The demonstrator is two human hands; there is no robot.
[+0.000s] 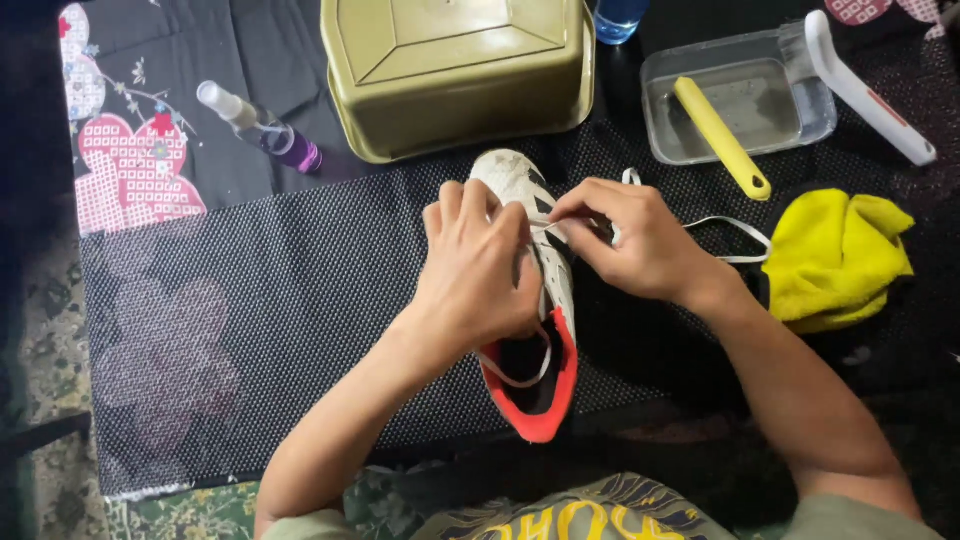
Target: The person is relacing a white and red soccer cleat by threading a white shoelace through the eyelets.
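**A:** On the black dotted mat [260, 300], centre of view — what sits there?

**B:** One white sports shoe [535, 300], toe pointing away, black stripes on the upper, red padded collar around a dark opening. Upper looks scuffed, greyish at the toe.

**A:** Hands?

**B:** Both on it. Left hand [475, 270] lies over the shoe's left side, fingers curled down onto the lacing area; what the fingertips have hold of is hidden, so I cannot tell its grip. Right hand [640, 240] comes in from the other side, thumb and forefinger pinched shut on the flat white shoelace [735, 235] at the eyelets.

**A:** Where does the lace run?

**B:** One loose loop trails right across the mat toward a crumpled yellow cloth [835, 260], soft and folded on itself. Another strand droops across the shoe's opening.

**A:** Behind the shoe?

**B:** Olive plastic basin [455, 75], square with rounded corners, turned upside down, nearly touching the toe. To its right, a clear shallow plastic tray [740, 105] with a yellow-handled tool [720, 125] lying diagonally in it, and a white-handled tool [865, 90] propped on its far edge.

**A:** Left side?

**B:** Small clear spray bottle [260, 130], purple at its base, lying on dark cloth with pink floral patches [130, 160]. Well apart from the hands.
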